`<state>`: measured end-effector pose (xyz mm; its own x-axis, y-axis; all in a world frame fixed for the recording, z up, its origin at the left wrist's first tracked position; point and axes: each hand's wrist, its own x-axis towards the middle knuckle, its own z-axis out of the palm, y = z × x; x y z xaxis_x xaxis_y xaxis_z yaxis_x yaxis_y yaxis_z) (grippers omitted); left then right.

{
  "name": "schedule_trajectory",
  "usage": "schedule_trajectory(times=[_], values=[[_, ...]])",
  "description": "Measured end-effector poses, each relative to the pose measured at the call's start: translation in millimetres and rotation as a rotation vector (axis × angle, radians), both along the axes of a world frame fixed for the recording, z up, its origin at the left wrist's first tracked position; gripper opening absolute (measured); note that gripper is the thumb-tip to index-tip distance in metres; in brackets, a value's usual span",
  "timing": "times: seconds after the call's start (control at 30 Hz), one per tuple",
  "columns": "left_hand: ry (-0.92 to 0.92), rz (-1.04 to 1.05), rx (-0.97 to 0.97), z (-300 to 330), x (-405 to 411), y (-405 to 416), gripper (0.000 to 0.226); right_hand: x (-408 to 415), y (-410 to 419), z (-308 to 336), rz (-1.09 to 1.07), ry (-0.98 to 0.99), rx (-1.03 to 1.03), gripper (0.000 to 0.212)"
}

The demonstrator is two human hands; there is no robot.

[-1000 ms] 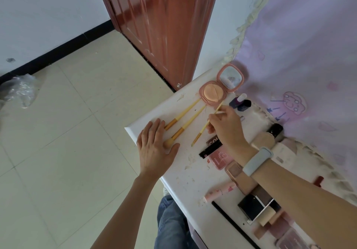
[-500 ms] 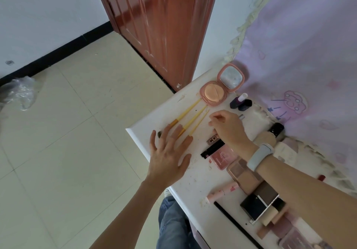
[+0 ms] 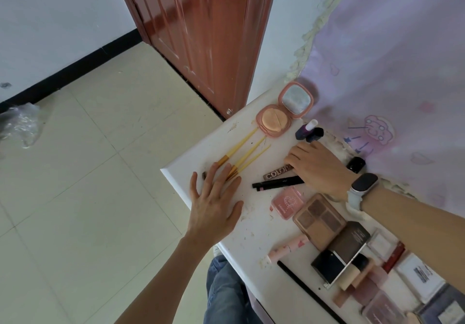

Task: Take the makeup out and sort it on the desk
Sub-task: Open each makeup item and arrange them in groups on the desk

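Observation:
Three yellow-handled makeup brushes (image 3: 249, 151) lie side by side near the white desk's (image 3: 254, 225) left corner. My left hand (image 3: 214, 205) lies flat with straight fingers over their brush ends. An open pink powder compact (image 3: 275, 120) sits beyond them. My right hand (image 3: 317, 167) rests palm down on the desk, fingers loosely bent over one end of a brown "COLOR" stick (image 3: 276, 174); a black tube (image 3: 276, 182) lies just below it. A pink blush box (image 3: 288, 201) and a brown eyeshadow palette (image 3: 319, 219) lie nearer me.
Two small dark bottles (image 3: 308, 132) stand by the purple wall cloth. A pink tube (image 3: 286, 247), a long black pencil (image 3: 309, 291) and several compacts and boxes (image 3: 347, 255) crowd the desk's right end. A red-brown door (image 3: 201, 34) and tiled floor lie to the left.
My right hand let go of the third brush and slid back toward the brown stick. My left hand shifted right along the desk edge, flattening over the brush ends.

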<state>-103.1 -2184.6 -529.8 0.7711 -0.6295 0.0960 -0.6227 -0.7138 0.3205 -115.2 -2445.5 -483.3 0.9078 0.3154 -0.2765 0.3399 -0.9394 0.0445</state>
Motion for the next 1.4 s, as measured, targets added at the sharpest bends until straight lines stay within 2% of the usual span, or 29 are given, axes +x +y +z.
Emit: schedule_trajectory(times=[0.07, 0.1, 0.17, 0.23, 0.3, 0.4, 0.47, 0.53, 0.7, 0.77, 0.87, 1.0, 1.07, 1.1, 1.17, 1.23, 1.3, 1.4], values=[[0.001, 0.032, -0.072, 1.6, -3.6, -2.0, 0.045, -0.6, -3.0, 2.7, 0.006, -0.014, 0.021, 0.024], [0.004, 0.055, -0.125, 3.5, -5.2, -4.1, 0.043, -3.5, -3.4, 4.9, -0.061, -0.035, 0.11, 0.019], [0.005, 0.103, -0.226, 10.5, -9.0, -10.3, 0.038, -11.2, -1.1, 12.8, -0.345, -0.088, 0.414, 0.009], [0.021, 0.156, -0.29, 19.7, -12.3, -18.6, 0.034, -16.7, 4.4, 24.2, -0.702, -0.075, 0.792, 0.015], [0.147, 0.218, -0.38, 30.8, -15.8, -28.9, 0.03, -21.1, 11.2, 37.5, -0.942, -0.051, 1.249, 0.02], [0.489, 0.265, -0.58, 48.7, -23.2, -43.1, 0.032, -32.9, 21.1, 50.9, -1.104, 0.075, 1.797, 0.02], [0.597, 0.266, -0.687, 58.8, -31.3, -52.4, 0.036, -45.5, 29.8, 53.0, -1.191, 0.125, 1.993, 0.015], [0.654, 0.33, -0.787, 65.7, -40.0, -59.6, 0.036, -60.0, 39.5, 48.8, -1.251, 0.156, 2.104, 0.014], [0.859, 0.54, -1.02, 70.4, -51.3, -58.7, 0.024, -91.2, 59.9, 36.7, -1.291, 0.244, 2.212, 0.018], [0.885, 0.553, -1.05, 69.5, -54.4, -53.2, 0.026, -98.8, 61.9, 34.5, -1.36, 0.165, 2.246, 0.026], [0.916, 0.574, -1.06, 67.3, -60.6, -48.0, 0.026, -104.9, 62.2, 33.7, -1.489, -0.048, 2.177, 0.015], [0.737, 0.567, -0.963, 65.8, -70.4, -53.2, 0.025, -110.3, 72.6, 34.4, -1.536, -0.182, 1.764, 0.021], [0.602, 0.544, -0.904, 65.4, -73.8, -58.0, 0.022, -111.6, 78.7, 35.0, -1.553, -0.212, 1.666, 0.027], [0.55, 0.51, -0.868, 64.8, -75.3, -60.4, 0.019, -112.1, 79.0, 35.0, -1.593, -0.214, 1.697, 0.027], [0.473, 0.397, -0.777, 64.4, -79.0, -64.2, 0.019, -113.4, 74.0, 36.6, -1.681, -0.195, 1.898, 0.023], [0.373, 0.289, -0.656, 66.0, -81.5, -65.9, 0.047, -115.7, 65.1, 38.8, -1.698, -0.181, 2.024, 0.023], [0.263, 0.233, -0.592, 67.1, -79.5, -64.6, 0.067, -118.0, 60.6, 39.4, -1.653, -0.175, 1.987, 0.024], [0.292, 0.293, -0.594, 66.2, -76.2, -62.4, 0.062, -118.2, 58.7, 38.5, -1.515, -0.211, 1.91, 0.026]])
